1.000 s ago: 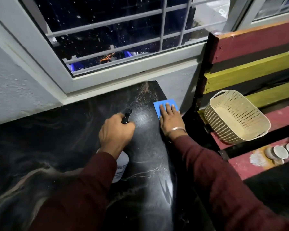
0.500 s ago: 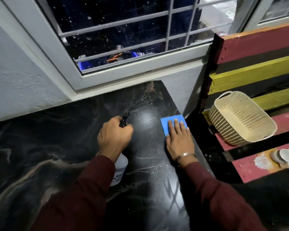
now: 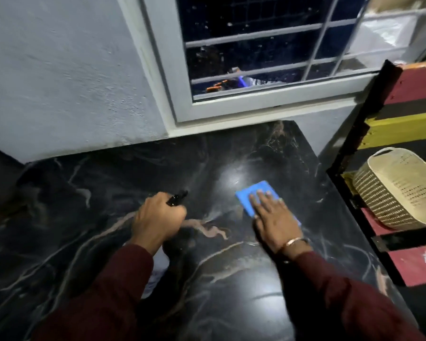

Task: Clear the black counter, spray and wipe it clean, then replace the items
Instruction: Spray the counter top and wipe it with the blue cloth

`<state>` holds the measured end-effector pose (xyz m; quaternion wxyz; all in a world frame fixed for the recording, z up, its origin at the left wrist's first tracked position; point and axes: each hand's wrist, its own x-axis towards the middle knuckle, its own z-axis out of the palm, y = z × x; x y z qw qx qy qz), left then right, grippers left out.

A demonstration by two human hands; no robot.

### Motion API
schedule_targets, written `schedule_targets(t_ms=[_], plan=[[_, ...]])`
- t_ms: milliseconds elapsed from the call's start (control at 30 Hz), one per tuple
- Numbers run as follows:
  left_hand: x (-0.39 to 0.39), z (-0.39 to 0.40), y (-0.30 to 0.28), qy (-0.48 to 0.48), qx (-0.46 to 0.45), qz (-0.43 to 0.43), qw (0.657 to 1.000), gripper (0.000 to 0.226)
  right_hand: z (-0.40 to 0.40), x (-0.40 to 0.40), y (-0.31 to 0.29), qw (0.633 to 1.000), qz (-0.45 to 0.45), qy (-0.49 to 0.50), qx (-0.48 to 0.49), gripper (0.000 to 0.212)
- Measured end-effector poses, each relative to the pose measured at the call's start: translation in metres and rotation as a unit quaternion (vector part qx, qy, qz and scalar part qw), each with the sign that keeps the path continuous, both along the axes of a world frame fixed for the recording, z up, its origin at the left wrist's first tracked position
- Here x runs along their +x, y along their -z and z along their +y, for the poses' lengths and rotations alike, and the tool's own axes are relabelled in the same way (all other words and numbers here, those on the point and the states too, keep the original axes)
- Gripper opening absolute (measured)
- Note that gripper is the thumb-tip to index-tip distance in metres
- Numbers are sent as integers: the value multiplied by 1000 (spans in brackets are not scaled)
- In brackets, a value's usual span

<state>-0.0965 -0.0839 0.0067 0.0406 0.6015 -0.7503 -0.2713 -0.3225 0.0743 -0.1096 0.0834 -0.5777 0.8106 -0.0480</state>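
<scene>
- the black counter (image 3: 113, 200), dark stone with pale and tan veins, fills the lower part of the view and runs back to a grey wall (image 3: 59, 70); a bright glare sits on it just behind the cloth.
- a white-framed window (image 3: 268, 57) with white bars stands above the counter's far edge.
- a slatted rack (image 3: 403, 124) painted red, yellow and black stands at the counter's right edge, and a cream perforated basket (image 3: 399, 190) rests tilted on it.
- the right hand (image 3: 273, 217) lies flat with fingers straight and together, pressing on a blue cloth (image 3: 251, 193) on the right part of the counter; a metal bangle (image 3: 293, 241) circles the wrist above a maroon sleeve (image 3: 342, 299).
- the left hand (image 3: 158, 220) is curled round the top of a spray bottle (image 3: 155, 274), its black nozzle (image 3: 177, 197) jutting past the knuckles toward the window; the pale body shows below the wrist.
- printing on the bottle is blurred and cannot be read; no other writing shows.
</scene>
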Motion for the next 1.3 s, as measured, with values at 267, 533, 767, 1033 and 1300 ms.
schedule_targets(t_ms=[267, 533, 767, 1033, 1300], plan=[[95, -20, 14, 19, 22, -1, 1000, 14, -126, 9, -7, 975, -8, 218, 29, 58], [170, -70, 10, -102, -8, 44, 994, 16, -180, 247, 0, 988, -42, -146, 6, 64], [187, -91, -5, -125, -5, 50, 991, 16, -98, 182, 2, 988, 48, -148, -9, 54], [190, -99, 1, -131, -41, 30, 990, 18, -211, 250, -4, 1000, -11, 6, 26, 57], [168, -96, -1, -133, -41, 34, 990, 15, -136, 254, 12, 982, 23, -187, -6, 55]])
